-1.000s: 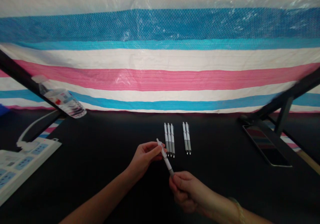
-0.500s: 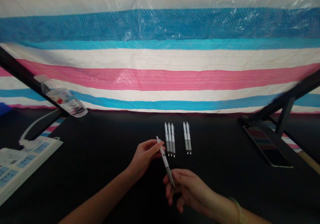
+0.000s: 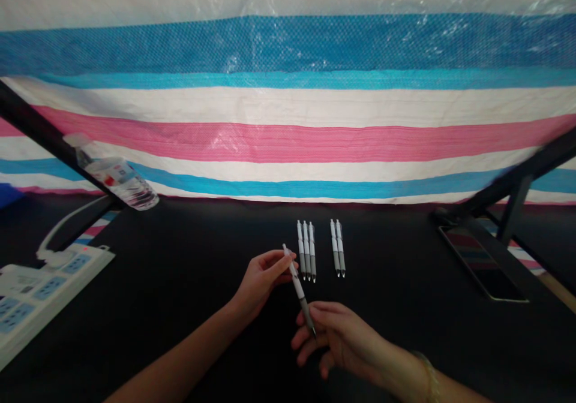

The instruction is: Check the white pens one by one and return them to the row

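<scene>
A white pen with a grey grip (image 3: 297,286) slants between my two hands, its tip pointing down towards me. My left hand (image 3: 265,277) pinches the upper end near the push button, thumb on top. At the lower end, my right hand (image 3: 339,340) has its thumb and index finger on the grey grip, while its other fingers curl loosely below. Just beyond my left hand lies a row of three similar pens (image 3: 306,250) on the black table. A pair of matching pens (image 3: 337,248) rests to their right.
A white power strip (image 3: 54,289) with a plugged-in cable lies at the left. Behind it, a clear bottle (image 3: 123,181) leans by a black bar. At the right, a phone (image 3: 481,262) lies beside a black stand (image 3: 513,181). A striped sheet (image 3: 288,142) hangs behind the table.
The fingers of my right hand have shifted slightly up and left around the pen's lower end. My left hand and the pens on the table stay nearly as they were.
</scene>
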